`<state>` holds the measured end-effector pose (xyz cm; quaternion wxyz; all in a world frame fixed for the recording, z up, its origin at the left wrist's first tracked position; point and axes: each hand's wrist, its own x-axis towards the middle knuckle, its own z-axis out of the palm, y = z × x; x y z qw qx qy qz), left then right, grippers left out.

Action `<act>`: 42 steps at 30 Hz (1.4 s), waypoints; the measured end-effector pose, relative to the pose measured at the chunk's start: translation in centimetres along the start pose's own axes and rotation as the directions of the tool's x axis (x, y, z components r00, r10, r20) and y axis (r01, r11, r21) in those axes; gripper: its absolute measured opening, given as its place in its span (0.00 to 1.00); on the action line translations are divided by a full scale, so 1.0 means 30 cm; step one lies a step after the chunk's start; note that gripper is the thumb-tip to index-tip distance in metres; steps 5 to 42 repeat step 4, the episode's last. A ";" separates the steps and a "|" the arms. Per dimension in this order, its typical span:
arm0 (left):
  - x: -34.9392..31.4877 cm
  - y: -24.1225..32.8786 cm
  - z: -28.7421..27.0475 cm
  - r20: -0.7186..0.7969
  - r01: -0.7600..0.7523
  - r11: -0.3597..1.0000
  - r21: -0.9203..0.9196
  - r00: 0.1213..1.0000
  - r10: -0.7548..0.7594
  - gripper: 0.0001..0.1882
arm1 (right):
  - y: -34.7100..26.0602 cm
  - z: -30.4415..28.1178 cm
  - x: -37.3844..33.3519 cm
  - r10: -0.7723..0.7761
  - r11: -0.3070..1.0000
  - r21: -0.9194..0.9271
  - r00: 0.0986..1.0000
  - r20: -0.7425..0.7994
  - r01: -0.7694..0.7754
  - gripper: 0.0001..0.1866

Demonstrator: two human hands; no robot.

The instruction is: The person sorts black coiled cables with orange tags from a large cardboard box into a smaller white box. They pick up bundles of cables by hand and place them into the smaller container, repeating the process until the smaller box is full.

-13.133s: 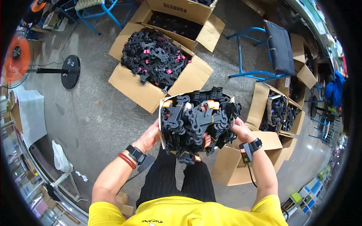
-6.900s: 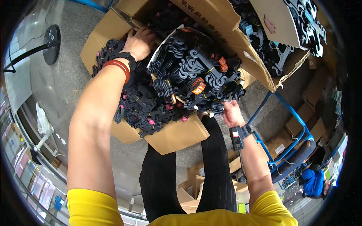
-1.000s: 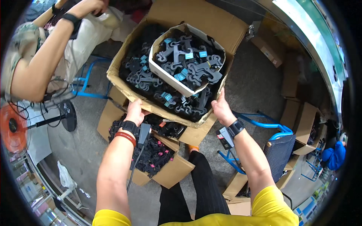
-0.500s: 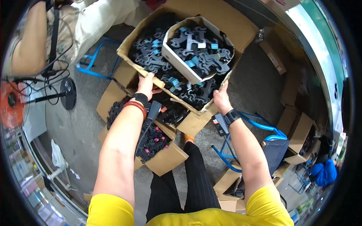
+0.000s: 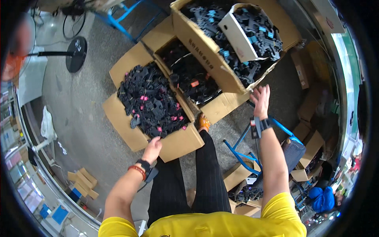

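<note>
Resting left hand (image 5: 152, 149), fingers loosely curled and holding nothing, against near rim of open carton (image 5: 179, 143) heaped with black plastic parts (image 5: 152, 103). Hovering right hand (image 5: 260, 100) spread and empty just below raised carton (image 5: 213, 59). Probably handling heavy, walls bowing; gripping low at corners looking safest.

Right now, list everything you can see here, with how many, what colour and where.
Large cardboard box: one, brown, top centre, full of black plastic parts with blue tags.
Small white box: one, resting on the parts in the large box, holding more of them.
Middle cardboard box: one, brown, centre, black parts with an orange tag.
Near cardboard box: one, brown, left of centre, black parts with pink tags.
Round stand base: one, black, upper left on the floor.
Blue metal frame: one, right of the legs.
Left hand: on the near box's front edge, empty.
Right hand: open, in the air below the large box.
</note>
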<state>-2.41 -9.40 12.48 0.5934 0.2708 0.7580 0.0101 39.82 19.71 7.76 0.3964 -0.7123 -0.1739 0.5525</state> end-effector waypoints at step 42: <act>-0.355 -0.078 -0.014 0.145 0.083 0.889 0.449 0.976 -0.164 0.24 | 0.198 -0.112 -0.284 0.124 0.922 -0.372 0.992 0.017 -0.109 0.30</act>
